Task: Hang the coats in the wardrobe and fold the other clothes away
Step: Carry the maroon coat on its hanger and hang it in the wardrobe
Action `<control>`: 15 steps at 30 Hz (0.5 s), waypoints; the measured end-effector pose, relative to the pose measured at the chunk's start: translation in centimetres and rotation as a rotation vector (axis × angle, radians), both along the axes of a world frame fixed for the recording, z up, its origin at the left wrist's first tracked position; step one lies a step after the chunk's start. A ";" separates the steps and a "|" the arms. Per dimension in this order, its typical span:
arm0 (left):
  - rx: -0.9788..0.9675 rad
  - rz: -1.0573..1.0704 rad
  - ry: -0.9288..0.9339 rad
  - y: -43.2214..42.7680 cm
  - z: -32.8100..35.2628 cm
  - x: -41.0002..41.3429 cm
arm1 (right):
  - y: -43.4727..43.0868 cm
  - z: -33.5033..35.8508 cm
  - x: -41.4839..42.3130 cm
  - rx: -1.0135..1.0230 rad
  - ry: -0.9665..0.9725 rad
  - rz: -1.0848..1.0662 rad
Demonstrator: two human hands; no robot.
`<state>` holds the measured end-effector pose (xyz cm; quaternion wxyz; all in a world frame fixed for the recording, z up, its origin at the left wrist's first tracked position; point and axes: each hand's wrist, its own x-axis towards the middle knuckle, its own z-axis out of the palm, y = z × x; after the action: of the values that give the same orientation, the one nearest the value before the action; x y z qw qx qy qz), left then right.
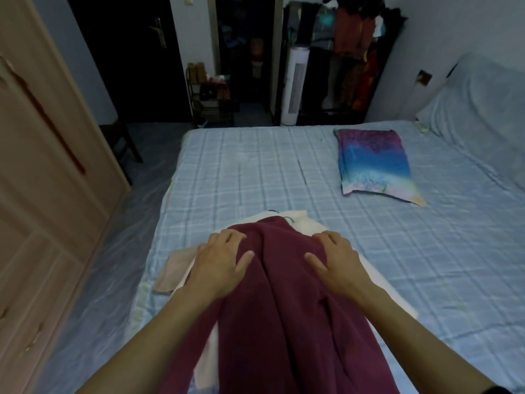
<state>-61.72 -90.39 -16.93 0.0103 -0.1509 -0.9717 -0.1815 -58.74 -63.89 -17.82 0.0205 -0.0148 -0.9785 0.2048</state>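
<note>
A long maroon garment (pixel 281 294) lies lengthwise on the near part of the bed, on top of a cream-white garment (pixel 301 223) and a pale pink one (pixel 176 268). My left hand (pixel 224 263) rests palm down on the maroon cloth's left side, fingers spread. On the cloth's right side my right hand (pixel 335 257) lies flat in the same way. Neither hand grips the fabric. The wooden wardrobe (pixel 48 177) stands at the left with its door shut.
The bed (pixel 284 172) has a pale blue checked sheet. A folded multicoloured cloth (pixel 375 163) lies at its far right. Beyond the bed are a white tower fan (pixel 295 83), a rack of hanging clothes (pixel 355 46), a small shelf (pixel 210 98) and a dark chair (pixel 119 140).
</note>
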 end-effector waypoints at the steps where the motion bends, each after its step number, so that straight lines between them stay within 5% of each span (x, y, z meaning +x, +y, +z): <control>1: 0.000 0.000 -0.013 0.3 -0.4 -1.0 | 0.3 -0.5 -0.8 -0.009 -0.007 -0.010; 15: -0.064 -0.054 -0.137 3.0 -10.5 -15.3 | 2.5 -10.9 -14.0 -0.112 -0.097 -0.106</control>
<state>-77.05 -87.39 -27.40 -0.0659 -0.1647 -0.9710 -0.1606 -72.72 -61.34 -28.73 -0.0171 -0.0774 -0.9631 0.2570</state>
